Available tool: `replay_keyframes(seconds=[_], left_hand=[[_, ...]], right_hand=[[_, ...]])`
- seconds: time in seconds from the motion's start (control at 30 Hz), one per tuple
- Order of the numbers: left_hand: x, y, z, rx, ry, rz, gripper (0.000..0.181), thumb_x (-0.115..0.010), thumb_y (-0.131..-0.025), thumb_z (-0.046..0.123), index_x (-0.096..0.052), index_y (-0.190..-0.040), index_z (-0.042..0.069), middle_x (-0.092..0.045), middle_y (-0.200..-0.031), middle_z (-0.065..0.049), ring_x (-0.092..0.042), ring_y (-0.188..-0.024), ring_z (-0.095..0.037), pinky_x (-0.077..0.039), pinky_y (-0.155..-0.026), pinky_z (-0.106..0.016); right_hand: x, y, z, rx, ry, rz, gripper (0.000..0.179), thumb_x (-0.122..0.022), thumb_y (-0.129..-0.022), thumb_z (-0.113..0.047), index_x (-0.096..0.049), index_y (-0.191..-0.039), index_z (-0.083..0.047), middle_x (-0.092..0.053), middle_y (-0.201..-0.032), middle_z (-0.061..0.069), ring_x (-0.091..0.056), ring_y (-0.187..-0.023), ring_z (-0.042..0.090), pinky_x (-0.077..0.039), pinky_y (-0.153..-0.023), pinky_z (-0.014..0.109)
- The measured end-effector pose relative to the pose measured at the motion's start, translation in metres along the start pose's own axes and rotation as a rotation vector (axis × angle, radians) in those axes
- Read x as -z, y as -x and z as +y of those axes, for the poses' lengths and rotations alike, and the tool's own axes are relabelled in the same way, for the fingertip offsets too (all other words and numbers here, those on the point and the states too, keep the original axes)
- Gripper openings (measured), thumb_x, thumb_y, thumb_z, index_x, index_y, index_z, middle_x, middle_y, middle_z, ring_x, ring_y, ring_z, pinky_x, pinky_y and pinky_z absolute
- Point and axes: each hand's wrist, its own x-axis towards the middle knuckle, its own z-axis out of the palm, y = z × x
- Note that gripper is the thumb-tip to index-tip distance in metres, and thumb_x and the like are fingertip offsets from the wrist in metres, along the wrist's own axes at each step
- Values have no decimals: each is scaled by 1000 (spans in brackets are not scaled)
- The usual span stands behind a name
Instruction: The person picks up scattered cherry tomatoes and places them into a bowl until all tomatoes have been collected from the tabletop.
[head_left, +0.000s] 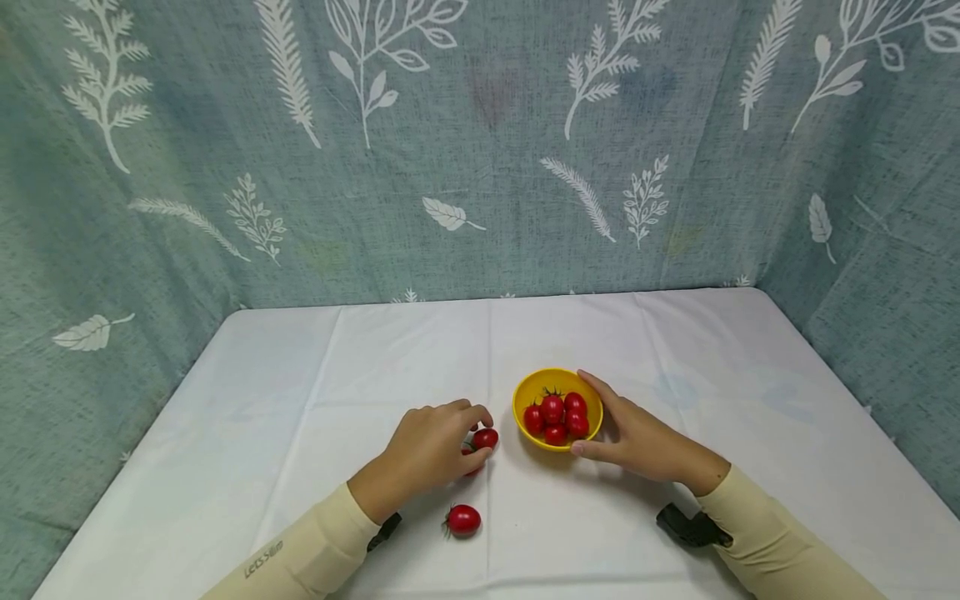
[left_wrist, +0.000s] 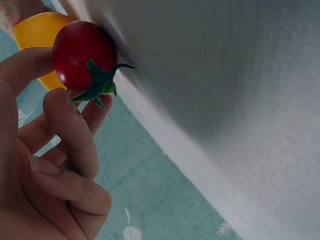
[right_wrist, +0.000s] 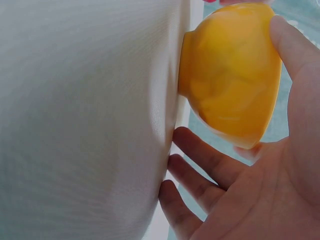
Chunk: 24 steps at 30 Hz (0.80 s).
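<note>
My left hand has its thumb and forefinger on either side of a red cherry tomato. Partly hidden beneath the thumb is a second cherry tomato. A large, close cherry tomato with a green calyx shows beside the thumb in the left wrist view; the other fingers curl below it. A third cherry tomato lies nearer on the cloth. My right hand holds a yellow bowl by its right side, thumb and forefinger at the rim. Several cherry tomatoes sit inside the upright bowl.
A white cloth with fold lines covers the table. Behind it and along both sides hangs a blue-green curtain with white leaf prints. Dark straps show under the cream sleeves.
</note>
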Motion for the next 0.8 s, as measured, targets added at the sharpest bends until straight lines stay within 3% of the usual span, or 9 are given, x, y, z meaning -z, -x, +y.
replay_keyframes(seconds=[0.8], left_hand=[[-3,-2,1,16,44,-37,30,-78,-84,35,-70,-109,21,-68,-87,9,-54,-67,-6,-44,-59,-25]], right_hand=[[0,0,0,-12,0,-3,103,-73,-86,-53,-13,-161,-14,-24,-164,17,-24,-151,42,-22,-118,62]])
